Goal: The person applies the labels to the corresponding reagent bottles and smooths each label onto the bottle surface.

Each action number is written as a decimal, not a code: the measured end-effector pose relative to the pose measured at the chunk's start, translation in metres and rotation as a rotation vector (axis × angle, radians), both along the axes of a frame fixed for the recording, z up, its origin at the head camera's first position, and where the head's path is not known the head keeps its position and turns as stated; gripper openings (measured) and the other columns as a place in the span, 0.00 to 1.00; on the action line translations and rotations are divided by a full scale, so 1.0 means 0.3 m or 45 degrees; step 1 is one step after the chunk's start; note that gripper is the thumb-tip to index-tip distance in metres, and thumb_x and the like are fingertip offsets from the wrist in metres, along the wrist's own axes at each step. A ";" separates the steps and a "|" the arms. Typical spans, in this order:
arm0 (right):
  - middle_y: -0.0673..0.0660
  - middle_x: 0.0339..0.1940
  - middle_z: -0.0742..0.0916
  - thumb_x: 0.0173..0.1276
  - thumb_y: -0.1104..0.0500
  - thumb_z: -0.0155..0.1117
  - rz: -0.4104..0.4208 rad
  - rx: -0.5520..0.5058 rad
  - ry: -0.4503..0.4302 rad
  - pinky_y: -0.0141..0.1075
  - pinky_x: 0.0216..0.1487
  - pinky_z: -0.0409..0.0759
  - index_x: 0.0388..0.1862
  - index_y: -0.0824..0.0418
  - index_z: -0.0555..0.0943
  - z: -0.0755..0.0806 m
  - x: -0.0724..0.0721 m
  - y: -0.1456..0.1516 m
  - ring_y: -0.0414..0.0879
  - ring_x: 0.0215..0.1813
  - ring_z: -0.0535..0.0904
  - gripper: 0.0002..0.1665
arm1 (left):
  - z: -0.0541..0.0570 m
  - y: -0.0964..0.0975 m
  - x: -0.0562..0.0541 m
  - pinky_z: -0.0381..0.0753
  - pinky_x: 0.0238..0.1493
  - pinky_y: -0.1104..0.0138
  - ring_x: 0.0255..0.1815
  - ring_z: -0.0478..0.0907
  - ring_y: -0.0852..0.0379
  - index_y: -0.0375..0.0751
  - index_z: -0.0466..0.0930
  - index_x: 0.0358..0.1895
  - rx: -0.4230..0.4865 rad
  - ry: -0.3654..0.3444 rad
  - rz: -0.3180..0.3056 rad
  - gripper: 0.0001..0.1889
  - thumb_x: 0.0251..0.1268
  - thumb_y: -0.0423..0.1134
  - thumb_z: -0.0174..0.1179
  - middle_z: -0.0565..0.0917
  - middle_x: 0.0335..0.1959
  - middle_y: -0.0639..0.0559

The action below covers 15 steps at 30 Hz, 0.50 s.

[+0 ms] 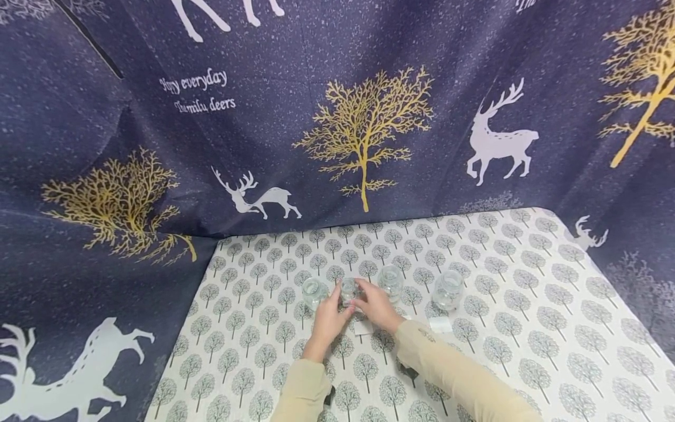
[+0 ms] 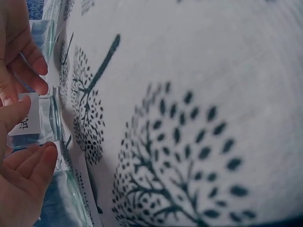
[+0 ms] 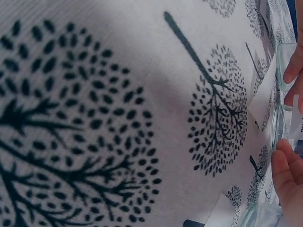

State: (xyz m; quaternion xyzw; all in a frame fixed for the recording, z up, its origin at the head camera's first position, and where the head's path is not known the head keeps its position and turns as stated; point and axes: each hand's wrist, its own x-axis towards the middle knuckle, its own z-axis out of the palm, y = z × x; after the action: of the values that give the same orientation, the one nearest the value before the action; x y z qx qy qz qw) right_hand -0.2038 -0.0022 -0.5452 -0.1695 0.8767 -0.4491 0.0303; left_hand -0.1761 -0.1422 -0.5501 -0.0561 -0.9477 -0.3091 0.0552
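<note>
Both hands are around a small clear glass jar (image 1: 348, 287) near the middle of the table. My left hand (image 1: 328, 319) holds it from the left, and my right hand (image 1: 375, 302) grips its right side. On the jar's near side sits a white label (image 2: 29, 118) with dark writing, one thumb touching it in the left wrist view. Another glass jar (image 1: 313, 293) stands just left of the left hand. Beyond the right hand are a third jar (image 1: 391, 281) and, farther right, one more jar (image 1: 448, 288).
A white paper slip (image 1: 364, 328) lies beneath the right wrist, and another slip (image 1: 440, 324) is in front of the rightmost jar. One printed slip (image 2: 85, 191) shows in the left wrist view. The tablecloth (image 1: 527, 328) has a tree print; a dark blue curtain (image 1: 274, 129) hangs behind.
</note>
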 end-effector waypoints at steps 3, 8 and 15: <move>0.61 0.51 0.80 0.56 0.57 0.61 0.010 -0.004 0.027 0.39 0.49 0.77 0.61 0.61 0.65 -0.007 0.002 0.004 0.50 0.45 0.79 0.33 | 0.001 0.001 -0.001 0.76 0.49 0.55 0.45 0.78 0.45 0.44 0.58 0.64 -0.012 0.017 0.013 0.38 0.49 0.51 0.60 0.81 0.44 0.42; 0.62 0.51 0.80 0.57 0.57 0.60 0.020 0.008 0.092 0.41 0.52 0.75 0.61 0.62 0.65 -0.018 0.007 0.012 0.52 0.49 0.78 0.32 | -0.003 0.004 0.001 0.79 0.43 0.58 0.39 0.81 0.48 0.46 0.62 0.62 -0.008 0.037 0.033 0.36 0.47 0.55 0.58 0.83 0.39 0.43; 0.62 0.51 0.79 0.58 0.61 0.59 0.044 0.001 0.120 0.43 0.53 0.74 0.60 0.64 0.66 -0.013 0.023 0.033 0.53 0.50 0.77 0.30 | -0.015 0.005 0.001 0.80 0.35 0.65 0.29 0.81 0.55 0.48 0.67 0.59 -0.015 0.067 0.034 0.29 0.51 0.51 0.57 0.84 0.32 0.46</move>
State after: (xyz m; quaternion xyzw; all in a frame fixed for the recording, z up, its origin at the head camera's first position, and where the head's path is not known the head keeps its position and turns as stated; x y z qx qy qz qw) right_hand -0.1970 0.0079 -0.5492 -0.2055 0.8743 -0.4397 -0.0034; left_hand -0.1757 -0.1406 -0.5546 -0.0520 -0.9485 -0.3012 0.0838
